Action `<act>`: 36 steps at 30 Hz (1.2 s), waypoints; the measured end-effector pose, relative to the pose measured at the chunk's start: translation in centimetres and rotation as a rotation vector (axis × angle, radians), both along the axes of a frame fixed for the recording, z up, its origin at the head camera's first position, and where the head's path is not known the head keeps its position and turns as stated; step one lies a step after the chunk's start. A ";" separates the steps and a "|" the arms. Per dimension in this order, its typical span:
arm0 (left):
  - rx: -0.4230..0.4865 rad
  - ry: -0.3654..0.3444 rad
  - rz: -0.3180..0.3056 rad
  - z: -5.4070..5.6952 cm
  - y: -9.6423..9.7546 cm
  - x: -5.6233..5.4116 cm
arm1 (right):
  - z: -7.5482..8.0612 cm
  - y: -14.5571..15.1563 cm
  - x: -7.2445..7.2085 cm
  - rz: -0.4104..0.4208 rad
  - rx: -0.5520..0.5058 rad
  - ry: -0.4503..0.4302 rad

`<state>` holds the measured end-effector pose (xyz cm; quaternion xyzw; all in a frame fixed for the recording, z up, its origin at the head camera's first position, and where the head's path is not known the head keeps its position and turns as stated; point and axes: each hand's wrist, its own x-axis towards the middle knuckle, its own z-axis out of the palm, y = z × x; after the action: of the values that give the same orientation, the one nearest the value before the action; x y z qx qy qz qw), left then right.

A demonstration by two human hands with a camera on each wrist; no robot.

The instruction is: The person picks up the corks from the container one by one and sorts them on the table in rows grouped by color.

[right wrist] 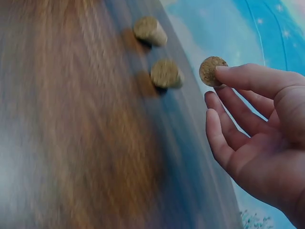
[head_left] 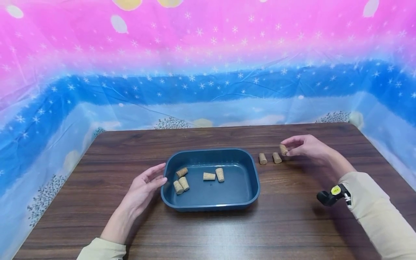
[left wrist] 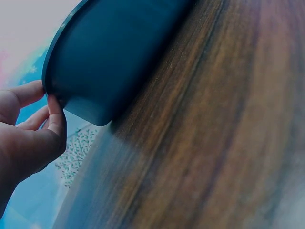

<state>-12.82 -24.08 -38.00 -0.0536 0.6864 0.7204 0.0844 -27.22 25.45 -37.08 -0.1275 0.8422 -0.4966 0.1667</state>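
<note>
My right hand [head_left: 307, 147] pinches a tapered cork stopper [head_left: 284, 150] between thumb and fingertips. The right wrist view shows the round end of this cork [right wrist: 212, 70], with the other fingers loosely bent below it. Two more corks, one at the left [head_left: 263, 159] and one nearer the hand [head_left: 277, 157], stand on the table. With thumb and fingertips, my left hand [head_left: 145, 187] holds the left rim of a dark blue plastic basin [head_left: 211, 207]. Inside it are several corks, among them a pale one [head_left: 220, 174] and one lying on its side [head_left: 209, 176].
The dark wood table [head_left: 211, 234] carries everything. Behind it and at both sides hangs a pink and blue snowflake cloth [head_left: 195, 86]. A black wrist device [head_left: 331, 195] with a yellow label sits at the right sleeve [head_left: 373, 209].
</note>
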 end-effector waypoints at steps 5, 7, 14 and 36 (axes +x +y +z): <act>-0.001 -0.012 0.009 0.1 0.0 0.0 | -0.9 1.3 0.0 0.003 0.081 0.037; 0.000 -0.009 0.006 0.1 0.0 0.0 | -1.3 1.7 0.0 0.003 0.087 0.032; 0.002 -0.005 0.004 0.0 0.1 0.0 | -2.2 2.4 0.2 -0.011 0.042 -0.006; -0.002 -0.011 0.004 0.1 0.1 0.1 | -2.7 1.9 0.4 -0.038 0.120 0.004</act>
<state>-12.68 -24.00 -37.93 -0.0589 0.6864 0.7196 0.0869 -26.87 27.38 -39.75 -0.1022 0.8731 -0.4481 0.1629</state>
